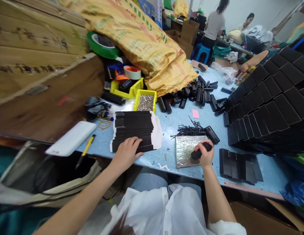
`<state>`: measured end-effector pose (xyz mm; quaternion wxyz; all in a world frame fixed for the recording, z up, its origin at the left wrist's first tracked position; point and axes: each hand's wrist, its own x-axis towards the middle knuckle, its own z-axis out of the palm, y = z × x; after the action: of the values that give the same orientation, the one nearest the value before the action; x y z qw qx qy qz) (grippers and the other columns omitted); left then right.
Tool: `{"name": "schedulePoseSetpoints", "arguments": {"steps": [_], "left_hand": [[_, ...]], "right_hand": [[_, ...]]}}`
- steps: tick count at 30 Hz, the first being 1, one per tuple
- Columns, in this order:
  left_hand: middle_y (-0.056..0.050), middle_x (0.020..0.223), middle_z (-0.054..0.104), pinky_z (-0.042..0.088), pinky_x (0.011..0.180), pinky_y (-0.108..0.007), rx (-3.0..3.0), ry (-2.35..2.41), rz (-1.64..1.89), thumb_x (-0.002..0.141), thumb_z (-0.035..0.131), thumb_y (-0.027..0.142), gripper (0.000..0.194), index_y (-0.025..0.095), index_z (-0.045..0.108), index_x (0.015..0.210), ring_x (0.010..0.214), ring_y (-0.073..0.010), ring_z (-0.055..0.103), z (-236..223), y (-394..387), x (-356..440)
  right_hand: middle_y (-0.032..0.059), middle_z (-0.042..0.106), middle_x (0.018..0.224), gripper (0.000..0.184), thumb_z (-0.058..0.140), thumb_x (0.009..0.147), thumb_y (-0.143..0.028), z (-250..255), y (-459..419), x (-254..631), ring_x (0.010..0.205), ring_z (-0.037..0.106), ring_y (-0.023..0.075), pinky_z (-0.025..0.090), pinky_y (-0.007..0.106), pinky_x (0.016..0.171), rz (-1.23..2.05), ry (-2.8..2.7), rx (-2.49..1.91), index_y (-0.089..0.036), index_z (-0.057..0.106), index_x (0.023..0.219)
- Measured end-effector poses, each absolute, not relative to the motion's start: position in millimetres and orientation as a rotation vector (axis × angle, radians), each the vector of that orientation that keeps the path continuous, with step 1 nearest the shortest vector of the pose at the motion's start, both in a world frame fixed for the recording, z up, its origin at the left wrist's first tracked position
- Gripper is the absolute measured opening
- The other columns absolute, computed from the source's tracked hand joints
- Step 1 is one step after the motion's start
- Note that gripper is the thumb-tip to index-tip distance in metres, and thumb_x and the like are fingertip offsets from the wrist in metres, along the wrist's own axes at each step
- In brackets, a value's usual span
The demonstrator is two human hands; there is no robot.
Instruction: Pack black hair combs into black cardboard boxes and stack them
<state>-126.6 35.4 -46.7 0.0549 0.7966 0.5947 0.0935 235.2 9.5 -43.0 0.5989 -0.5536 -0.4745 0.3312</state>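
My left hand [127,151] rests with fingers spread on the near end of a row of thin black strips [133,125], which lie overlapped on white backing. In my right hand [206,153] is a small black plastic case [196,154], gripped over a square pad wrapped in clear film [184,150]. Just behind the pad lies a heap of thin black pins or ties [191,130]; their exact kind is too small to tell. Another black case [212,134] lies beside that heap. Flat black cartons [240,165] are fanned out to the right of my right hand.
Black boxes [262,107] are stacked high on the right. Many black cases [198,93] are piled by a yellow woven sack [147,42]. A yellow bin [145,101] holds small metal parts. A white power bank-like slab [71,138] lies left. Other people work behind.
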Motion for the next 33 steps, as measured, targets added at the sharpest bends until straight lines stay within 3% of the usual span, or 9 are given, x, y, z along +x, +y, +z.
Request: {"name": "schedulePoseSetpoints", "arguments": {"steps": [3, 5, 7, 13, 17, 26, 30, 33], "left_hand": [[-0.018, 0.129, 0.054, 0.041, 0.093, -0.044, 2.449, 1.915, 0.169, 0.079, 0.070, 0.032, 0.052, 0.014, 0.052, 0.125, 0.119, -0.0347, 0.049, -46.0, 33.5, -129.6], [-0.017, 0.126, 0.054, 0.040, 0.091, -0.043, 2.459, 1.956, 0.090, 0.077, 0.072, 0.034, 0.045, 0.014, 0.057, 0.116, 0.115, -0.0341, 0.049, -39.0, 36.3, -122.1], [-0.016, 0.120, 0.057, 0.039, 0.087, -0.042, 2.476, 1.945, -0.002, 0.076, 0.073, 0.033, 0.041, 0.014, 0.059, 0.109, 0.110, -0.0326, 0.051, -30.1, 41.7, -114.7], [-0.014, 0.104, 0.059, 0.036, 0.080, -0.039, 2.531, 1.885, -0.149, 0.072, 0.077, 0.035, 0.040, 0.012, 0.061, 0.100, 0.100, -0.0319, 0.052, -17.5, 52.2, -111.7], [-0.014, 0.105, 0.059, 0.035, 0.081, -0.039, 2.542, 1.914, -0.113, 0.069, 0.079, 0.034, 0.055, 0.010, 0.057, 0.114, 0.101, -0.0325, 0.051, -17.3, 50.8, -112.6], [-0.018, 0.122, 0.055, 0.036, 0.088, -0.043, 2.489, 1.925, -0.048, 0.068, 0.078, 0.030, 0.055, 0.012, 0.057, 0.116, 0.110, -0.0351, 0.048, -8.3, 54.1, -113.8], [-0.013, 0.108, 0.064, 0.041, 0.087, -0.041, 2.076, 1.616, 0.095, 0.080, 0.063, 0.035, 0.026, 0.015, 0.063, 0.097, 0.101, -0.0309, 0.056, 13.8, 49.6, -104.5], [-0.008, 0.103, 0.067, 0.044, 0.089, -0.037, 1.621, 1.117, 0.315, 0.088, 0.049, 0.044, 0.033, 0.019, 0.062, 0.105, 0.100, -0.0260, 0.059, 24.9, 32.6, -74.2]], "right_hand": [[0.0085, 0.065, 0.103, 0.045, 0.062, 0.080, -0.042, -53.4, 14.7, 255.2, 0.089, 0.065, 0.0228, 0.051, 0.042, 0.084, 0.496, -1.151, -1.650, -0.020, 0.051, 0.118], [0.0161, 0.055, 0.128, 0.054, 0.067, 0.075, -0.042, -56.6, 14.7, 265.5, 0.119, 0.052, 0.0313, 0.039, 0.052, 0.102, 0.268, -1.326, -1.844, -0.018, 0.053, 0.121], [0.0189, 0.046, 0.138, 0.057, 0.068, 0.076, -0.043, -55.0, 13.3, 271.1, 0.130, 0.041, 0.0363, 0.030, 0.058, 0.108, 0.134, -1.469, -1.918, -0.017, 0.054, 0.124], [0.0133, 0.055, 0.128, 0.032, 0.055, 0.090, -0.033, -31.7, 4.4, 260.7, 0.122, 0.050, 0.0263, 0.039, 0.049, 0.106, 0.138, -1.611, -1.667, -0.020, 0.058, 0.119], [0.0110, 0.060, 0.119, 0.024, 0.055, 0.091, -0.028, -25.8, -5.1, 246.7, 0.115, 0.056, 0.0243, 0.043, 0.047, 0.102, 0.197, -1.701, -1.521, -0.021, 0.061, 0.113], [0.0103, 0.064, 0.113, 0.020, 0.054, 0.091, -0.023, -30.4, -8.0, 242.8, 0.109, 0.060, 0.0243, 0.048, 0.046, 0.096, 0.241, -1.713, -1.444, -0.022, 0.063, 0.108], [0.0068, 0.067, 0.101, 0.016, 0.053, 0.092, -0.019, -16.1, -14.3, 218.4, 0.098, 0.064, 0.0206, 0.052, 0.039, 0.088, 0.343, -1.725, -1.350, -0.023, 0.064, 0.103], [0.0088, 0.066, 0.110, 0.024, 0.056, 0.092, -0.021, 0.2, -16.2, 179.3, 0.106, 0.061, 0.0221, 0.051, 0.040, 0.091, 0.332, -1.814, -1.196, -0.023, 0.062, 0.115]]}}
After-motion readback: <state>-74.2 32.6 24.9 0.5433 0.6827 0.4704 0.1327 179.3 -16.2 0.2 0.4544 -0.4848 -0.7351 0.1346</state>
